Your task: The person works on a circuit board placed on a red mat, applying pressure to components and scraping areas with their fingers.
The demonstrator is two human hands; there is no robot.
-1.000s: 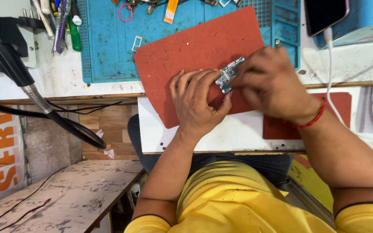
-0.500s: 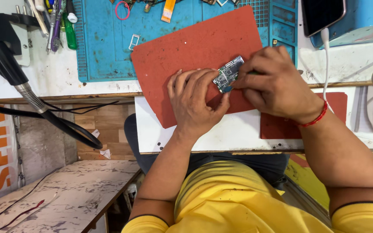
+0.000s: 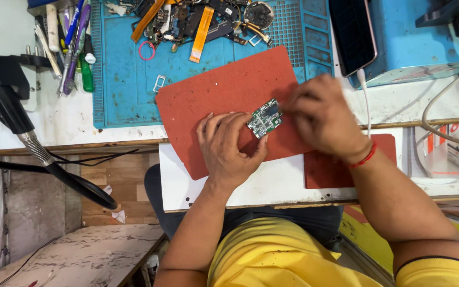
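Observation:
A small green circuit board (image 3: pixel 264 118) lies on a red-brown work mat (image 3: pixel 224 95). My left hand (image 3: pixel 228 148) rests on the mat and pinches the board's lower left edge between fingers and thumb. My right hand (image 3: pixel 322 119), with a red thread at the wrist, is blurred and touches the board's right edge with closed fingers. Whether it holds a tool is not visible.
A blue silicone mat (image 3: pixel 128 79) behind holds phone parts, flex cables (image 3: pixel 200 26) and a small tray frame. Pens and tools (image 3: pixel 70 48) lie at the left. A phone (image 3: pixel 353 32) with a white cable leans on a blue box. A black flexible arm (image 3: pixel 11 111) stands left.
The view has shifted slightly. My right hand has moved a little to the right, uncovering more of the board. My left hand keeps its hold.

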